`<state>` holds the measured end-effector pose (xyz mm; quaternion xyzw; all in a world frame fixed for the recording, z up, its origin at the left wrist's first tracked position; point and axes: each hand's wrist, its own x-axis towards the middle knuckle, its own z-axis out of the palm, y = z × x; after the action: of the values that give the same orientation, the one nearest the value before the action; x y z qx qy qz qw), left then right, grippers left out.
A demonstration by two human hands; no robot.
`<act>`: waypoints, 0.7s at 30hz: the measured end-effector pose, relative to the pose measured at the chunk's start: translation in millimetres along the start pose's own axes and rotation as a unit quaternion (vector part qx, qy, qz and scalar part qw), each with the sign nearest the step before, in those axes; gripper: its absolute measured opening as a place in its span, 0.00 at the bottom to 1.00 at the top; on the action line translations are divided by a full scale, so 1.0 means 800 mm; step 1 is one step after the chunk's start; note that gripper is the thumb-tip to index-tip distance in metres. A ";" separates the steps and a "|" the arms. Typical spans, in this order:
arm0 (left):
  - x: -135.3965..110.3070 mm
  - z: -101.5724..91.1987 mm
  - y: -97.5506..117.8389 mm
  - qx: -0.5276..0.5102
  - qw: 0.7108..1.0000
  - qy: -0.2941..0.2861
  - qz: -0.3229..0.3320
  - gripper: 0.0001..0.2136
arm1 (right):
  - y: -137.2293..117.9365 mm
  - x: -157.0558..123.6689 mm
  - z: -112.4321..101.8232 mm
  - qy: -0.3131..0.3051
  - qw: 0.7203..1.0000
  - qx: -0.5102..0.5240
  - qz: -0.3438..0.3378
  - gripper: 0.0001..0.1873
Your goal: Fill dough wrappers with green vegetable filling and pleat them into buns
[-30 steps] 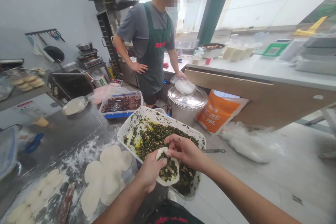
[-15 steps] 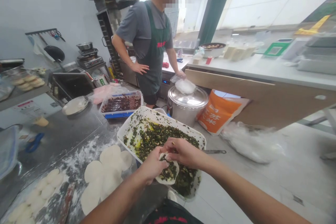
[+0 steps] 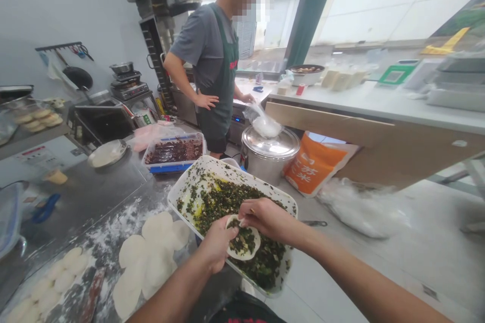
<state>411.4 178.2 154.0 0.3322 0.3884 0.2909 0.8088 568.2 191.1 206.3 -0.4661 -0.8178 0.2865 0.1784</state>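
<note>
My left hand (image 3: 217,243) is closed around the left side of a round dough wrapper (image 3: 253,251), its thumb on the rim. Chopped green filling (image 3: 240,240) lies in the middle of that wrapper. At the wrapper's upper edge, the fingertips of my right hand (image 3: 261,216) pinch the dough. Both hands are over a white tub (image 3: 175,194) of the same dark green filling. A metal handle (image 3: 316,223) sticks out past the tub's right side. To the left, several flat dough rounds (image 3: 146,257) overlap on the floured steel table.
Small dough pieces (image 3: 49,282) and a rolling pin (image 3: 92,295) lie at the lower left. Behind the tub stands a box of dark brown paste (image 3: 174,151). A co-worker (image 3: 212,60) holds a plastic bag (image 3: 265,123) on a lidded steel pot (image 3: 271,145). An orange sack (image 3: 316,164) leans nearby.
My right fingers have shifted slightly right and up along the wrapper's edge, so more filling shows. The co-worker's hand has lifted the top of the plastic bag and moved back.
</note>
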 end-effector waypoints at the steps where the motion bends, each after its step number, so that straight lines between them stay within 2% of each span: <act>1: 0.002 -0.001 -0.001 0.028 1.000 -0.009 0.005 0.14 | -0.001 0.001 -0.001 -0.012 1.000 -0.004 0.005 0.05; 4: 0.006 -0.005 0.001 0.112 0.993 -0.019 0.022 0.13 | 0.001 0.005 -0.001 -0.049 0.998 -0.006 0.038 0.12; 6: 0.007 -0.007 0.006 0.133 0.991 0.007 0.024 0.14 | 0.005 0.006 0.000 -0.047 0.998 -0.006 0.044 0.09; 8: 0.005 -0.008 0.015 0.078 0.997 0.006 0.001 0.16 | 0.009 0.007 0.001 0.000 0.999 0.006 0.050 0.03; 10: 0.001 -0.006 0.023 -0.032 0.999 -0.031 -0.012 0.16 | 0.013 0.006 0.002 0.062 0.994 0.036 0.078 0.05; 12: -0.003 -0.003 0.026 -0.115 0.991 -0.062 0.022 0.16 | 0.017 0.004 0.004 0.101 0.986 0.070 0.110 0.08; 14: -0.004 0.002 0.024 -0.130 0.988 -0.043 0.072 0.18 | 0.019 0.003 0.008 0.105 0.983 0.083 0.124 0.09; 18: 0.001 0.004 0.012 -0.043 0.996 0.035 0.072 0.21 | 0.011 -0.002 0.012 0.072 0.995 0.017 0.069 0.07; 21: 0.006 0.002 0.006 0.041 0.995 0.053 0.075 0.19 | -0.001 -0.004 0.010 0.048 0.998 -0.046 0.002 0.08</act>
<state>414.3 184.5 156.4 0.3775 0.4159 0.3519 0.7488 564.9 185.9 200.6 -0.4885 -0.8197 0.2265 0.1953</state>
